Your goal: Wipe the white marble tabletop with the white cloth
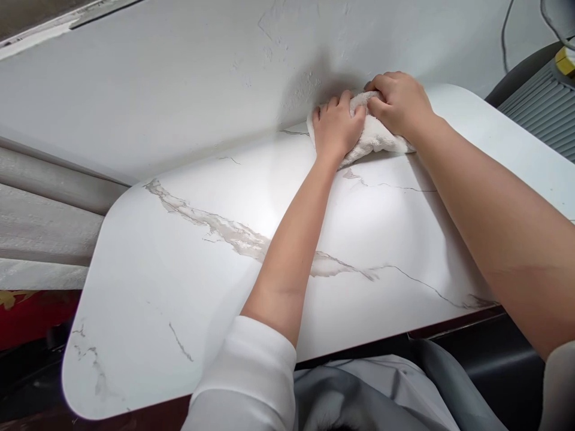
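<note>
A white fluffy cloth (375,136) lies bunched on the white marble-patterned tabletop (148,257), close to the wall at the far edge. My left hand (338,129) presses on the cloth's left part, its fingers curled over it and pointing at the wall. On the right, my right hand (401,105) grips the upper right part of the same cloth, thumb towards the left hand. The undersides of both hands and some fingertips are hidden by the cloth.
The pale wall (179,78) runs along the table's far edge. Whitish curtain-like folds (45,209) hang at the left, above a red item (36,317). A grey ribbed object (543,102) with a yellow part stands past the right end. Dark cables hang above it.
</note>
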Available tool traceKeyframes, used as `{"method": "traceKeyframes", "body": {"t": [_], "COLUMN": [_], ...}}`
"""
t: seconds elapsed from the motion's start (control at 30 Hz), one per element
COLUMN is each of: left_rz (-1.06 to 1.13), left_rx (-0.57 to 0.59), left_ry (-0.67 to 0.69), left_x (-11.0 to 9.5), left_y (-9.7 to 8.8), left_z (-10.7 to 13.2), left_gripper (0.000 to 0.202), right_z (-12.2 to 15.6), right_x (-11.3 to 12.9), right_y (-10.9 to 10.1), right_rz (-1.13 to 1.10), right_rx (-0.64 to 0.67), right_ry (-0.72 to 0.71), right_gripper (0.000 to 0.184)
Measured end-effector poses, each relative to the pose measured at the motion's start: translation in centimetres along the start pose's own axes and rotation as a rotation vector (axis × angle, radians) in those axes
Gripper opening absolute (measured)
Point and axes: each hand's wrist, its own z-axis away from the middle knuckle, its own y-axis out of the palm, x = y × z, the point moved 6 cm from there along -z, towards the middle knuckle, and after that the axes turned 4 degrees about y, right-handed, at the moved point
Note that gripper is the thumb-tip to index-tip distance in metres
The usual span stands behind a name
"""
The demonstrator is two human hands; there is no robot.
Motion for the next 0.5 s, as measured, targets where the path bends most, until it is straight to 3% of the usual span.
{"method": "traceKeyframes", "body": {"t": [0.3,0.5], "left_rz": [-0.006,-0.015], "left_rx": [0.003,0.004], "left_ry": [-0.005,0.008], "left_x": [-0.1,-1.1], "left_y": [0.1,0.2], "left_z": [0.2,1.6], "left_gripper": [0.042,0.042], "right_z": [0.0,1.5], "right_x": [0.2,0.0], "right_y": [0.0,-0.1], "right_rz": [0.014,0.031], "right_rx": [-0.038,-0.009], "right_ry": [-0.048,-0.108], "right_gripper": [0.034,0.036]}}
